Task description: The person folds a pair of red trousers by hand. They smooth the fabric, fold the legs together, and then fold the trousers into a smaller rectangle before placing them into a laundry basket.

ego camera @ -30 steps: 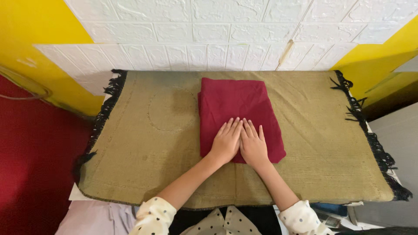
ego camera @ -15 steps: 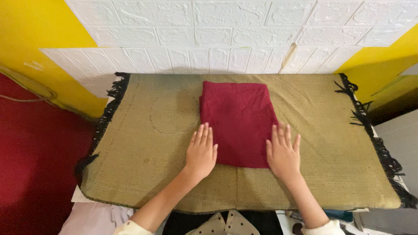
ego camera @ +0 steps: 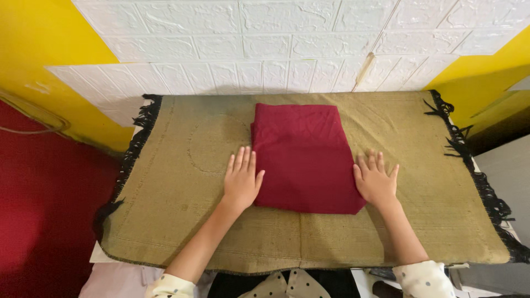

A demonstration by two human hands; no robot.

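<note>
The hands have slid apart since a second ago, when they lay together on the middle of the folded red cloth [ego camera: 305, 160]. Now the left hand [ego camera: 241, 179] rests flat on the tan mat [ego camera: 182, 221] at the cloth's left edge, and the right hand [ego camera: 377, 180] lies flat at its right edge. Each grip is released, fingers spread, grasping nothing. The cloth lies between them on the desk, pressed smooth, so the flattening looks finished.

A white brick wall [ego camera: 276, 49] is standing at the back, with yellow paint [ego camera: 44, 60] showing on both sides. A red floor [ego camera: 49, 209] is lying on the left. Soft light is shining everywhere.
</note>
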